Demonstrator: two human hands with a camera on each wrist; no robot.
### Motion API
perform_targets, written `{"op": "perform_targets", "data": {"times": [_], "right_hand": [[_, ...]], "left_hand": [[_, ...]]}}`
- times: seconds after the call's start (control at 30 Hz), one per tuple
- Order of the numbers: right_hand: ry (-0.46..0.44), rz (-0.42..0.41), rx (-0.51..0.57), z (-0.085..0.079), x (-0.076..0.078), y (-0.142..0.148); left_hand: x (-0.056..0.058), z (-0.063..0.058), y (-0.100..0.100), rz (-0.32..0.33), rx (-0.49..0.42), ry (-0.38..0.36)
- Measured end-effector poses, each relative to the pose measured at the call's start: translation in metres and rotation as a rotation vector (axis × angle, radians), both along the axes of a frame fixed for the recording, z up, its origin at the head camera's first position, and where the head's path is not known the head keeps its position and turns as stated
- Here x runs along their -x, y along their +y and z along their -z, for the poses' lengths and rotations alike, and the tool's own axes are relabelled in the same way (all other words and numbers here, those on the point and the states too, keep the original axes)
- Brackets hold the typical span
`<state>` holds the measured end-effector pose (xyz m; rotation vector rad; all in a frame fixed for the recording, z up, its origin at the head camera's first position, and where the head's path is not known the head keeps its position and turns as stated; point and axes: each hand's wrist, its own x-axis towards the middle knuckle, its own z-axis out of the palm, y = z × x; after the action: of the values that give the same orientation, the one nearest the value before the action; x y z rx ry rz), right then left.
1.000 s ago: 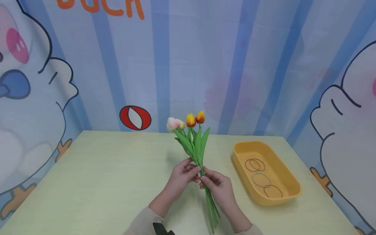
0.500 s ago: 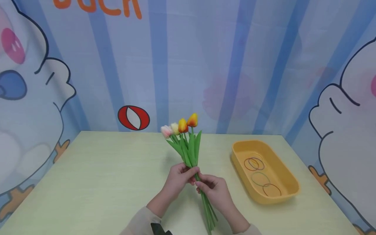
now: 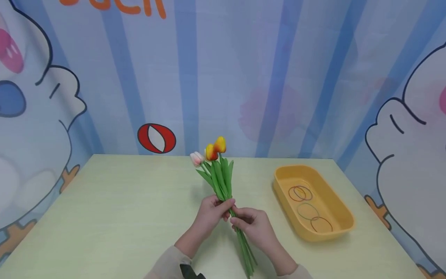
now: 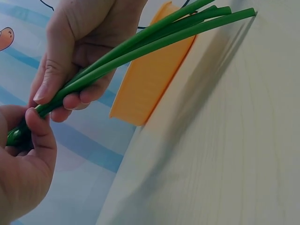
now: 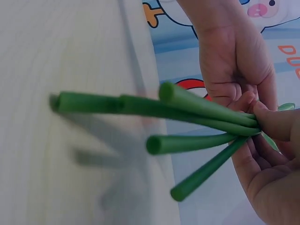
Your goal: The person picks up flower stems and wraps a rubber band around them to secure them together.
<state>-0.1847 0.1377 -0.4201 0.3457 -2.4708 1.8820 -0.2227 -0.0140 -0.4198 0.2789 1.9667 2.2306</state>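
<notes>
A bunch of tulips (image 3: 221, 178), with yellow-red and pale pink blooms over green leaves, is held above the table in the head view. My left hand (image 3: 209, 215) grips the stems just under the leaves, thumb across the front. Right below it, my right hand (image 3: 256, 228) pinches the same stems between thumb and fingers. The lower stems (image 4: 154, 44) run out past both hands in the left wrist view. Their cut ends (image 5: 157, 144) fan apart toward the table in the right wrist view. Fingers hide the part of the stems where the two hands meet.
A yellow plastic basket (image 3: 280, 197) stands on the table at the right, with several coloured rubber bands (image 3: 321, 224) lying in it. The pale wooden table (image 3: 122, 209) ends at a blue striped cartoon curtain (image 3: 226, 77).
The bunch has tilted and turned leftward, and its blooms sit further left. A pale yellow bloom seen earlier is now hidden. Both hands have shifted slightly left, still holding the stems.
</notes>
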Motion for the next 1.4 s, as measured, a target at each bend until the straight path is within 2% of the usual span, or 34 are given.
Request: {"op": "perform_targets", "data": {"times": [0.2, 0.37, 0.63, 0.8, 0.97, 1.07, 1.23, 1.4], "right_hand": [[0.013, -0.018, -0.065, -0.005, -0.001, 0.005], [0.038, -0.022, -0.154, -0.019, -0.001, 0.020], [0.091, 0.077, -0.271, -0.053, 0.003, 0.065], [0.171, 0.104, -0.342, -0.065, 0.007, 0.101], [0.154, 0.136, -0.397, -0.066, 0.010, 0.137], [0.123, 0.190, -0.481, -0.064, 0.010, 0.155], [0.105, 0.238, -0.565, -0.050, 0.012, 0.174], [0.049, 0.229, -0.570, -0.035, 0.018, 0.185]], "left_hand": [[0.001, -0.001, -0.002, -0.020, 0.006, -0.008], [0.002, -0.003, -0.003, -0.023, 0.004, -0.007], [0.002, -0.007, -0.007, -0.029, -0.014, -0.003], [0.001, -0.010, -0.010, -0.037, -0.010, -0.007], [0.001, -0.012, -0.012, -0.040, -0.002, -0.005], [0.002, -0.011, -0.013, -0.032, 0.006, 0.000], [0.002, -0.010, -0.015, -0.024, 0.013, -0.006], [0.001, -0.011, -0.016, -0.025, 0.022, -0.007]]}}
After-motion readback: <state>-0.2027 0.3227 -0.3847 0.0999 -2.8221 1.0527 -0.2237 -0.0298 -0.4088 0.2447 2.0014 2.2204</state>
